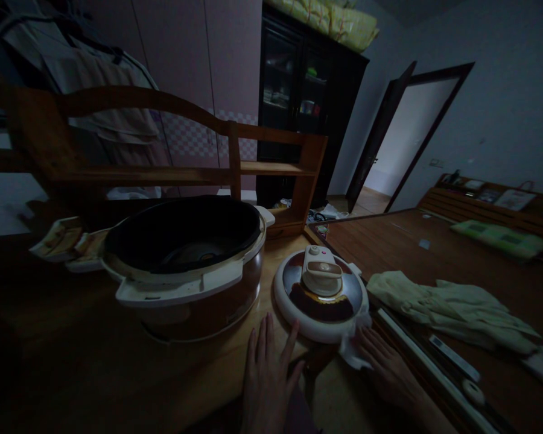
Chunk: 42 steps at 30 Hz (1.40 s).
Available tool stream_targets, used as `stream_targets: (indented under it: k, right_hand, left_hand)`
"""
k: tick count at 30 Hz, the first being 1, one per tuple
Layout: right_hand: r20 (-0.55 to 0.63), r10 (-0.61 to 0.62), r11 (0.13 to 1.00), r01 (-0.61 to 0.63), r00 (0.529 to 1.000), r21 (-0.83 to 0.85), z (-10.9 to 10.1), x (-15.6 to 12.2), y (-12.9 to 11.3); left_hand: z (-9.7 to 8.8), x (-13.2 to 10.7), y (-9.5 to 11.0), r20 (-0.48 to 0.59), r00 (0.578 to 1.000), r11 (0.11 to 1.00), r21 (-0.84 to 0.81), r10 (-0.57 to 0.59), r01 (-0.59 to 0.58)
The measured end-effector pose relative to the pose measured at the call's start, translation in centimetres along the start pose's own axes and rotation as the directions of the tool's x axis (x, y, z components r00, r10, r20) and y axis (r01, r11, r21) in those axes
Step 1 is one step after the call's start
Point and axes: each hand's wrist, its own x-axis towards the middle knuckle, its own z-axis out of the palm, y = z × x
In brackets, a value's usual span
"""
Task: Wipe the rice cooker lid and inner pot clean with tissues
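Observation:
My left hand point(269, 367) lies with its fingers stretched and spread, just short of the pot lid point(321, 286). In my right hand point(387, 361) is a thin white tissue point(355, 349), pressed by the fingers against the lid's lower right rim. The lid is round with a white rim, a shiny and brown top, and a pale handle in the middle. It rests on the wooden desk point(235, 374). To its left stands an electric cooker point(212, 307) with no lid on, its dark inside showing and its pale hinge sticking out at the left.
A wooden shelf rack point(271, 132) rises behind the cooker. Beyond the desk's right edge is a brown bed mat point(434, 253) with a pale green cloth point(447, 307) and a white remote control point(455, 357). Clothes point(113, 90) hang at the back left.

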Motion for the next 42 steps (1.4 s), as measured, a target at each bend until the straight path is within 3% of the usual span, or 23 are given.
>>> stream_targets:
  k: [4,6,8,10,17,19,22,36,38,42]
  right_hand:
    - [-0.085,0.224,0.968,-0.212,0.971,0.134,-0.5,1.0,0.1]
    - [-0.125,0.37,0.912,-0.334,0.92,0.239,-0.8,2.6,-0.7]
    - [-0.184,0.581,0.793,-0.499,0.793,0.351,-0.9,4.3,-1.7]
    - [-0.211,0.701,0.688,-0.569,0.681,0.45,-0.8,5.9,-2.6]
    - [-0.271,0.865,0.491,-0.606,0.422,0.625,0.1,8.5,-5.2]
    - [-0.301,0.873,0.484,-0.612,0.383,0.626,0.6,8.5,-6.1]
    - [-0.312,0.875,0.483,-0.628,0.37,0.61,1.0,8.2,-7.5]
    - [-0.231,0.869,0.492,-0.714,0.438,0.498,1.0,6.8,-11.6]
    - [-0.238,0.852,0.521,-0.709,0.466,0.475,1.2,6.7,-12.2]
    - [-0.252,0.78,0.622,-0.667,0.572,0.41,1.8,6.4,-13.2]
  left_hand:
    - [0.4,-0.2,-0.1,0.011,1.0,1.0,-0.02,-0.011,0.011]
    - [0.4,-0.2,-0.1,0.015,1.0,1.0,-0.017,-0.009,0.01]
    - [0.5,-0.2,-0.1,0.019,1.0,1.0,-0.018,-0.011,0.011]
    - [0.5,-0.2,-0.1,0.021,1.0,1.0,-0.018,-0.011,0.011]
    - [0.1,-0.2,0.1,0.035,0.999,1.0,0.024,0.006,-0.007]
    - [0.0,-0.3,0.1,0.038,0.999,1.0,0.017,0.002,-0.003]
    - [0.0,-0.3,0.1,0.047,0.999,1.0,-0.006,-0.003,0.003]
    - [0.0,-0.3,0.1,0.049,0.999,1.0,-0.018,0.003,-0.002]
    - [0.0,-0.2,0.1,0.052,0.999,1.0,-0.019,0.002,-0.001]
    - [-0.2,-0.2,0.1,0.057,0.998,1.0,-0.017,0.005,-0.004]
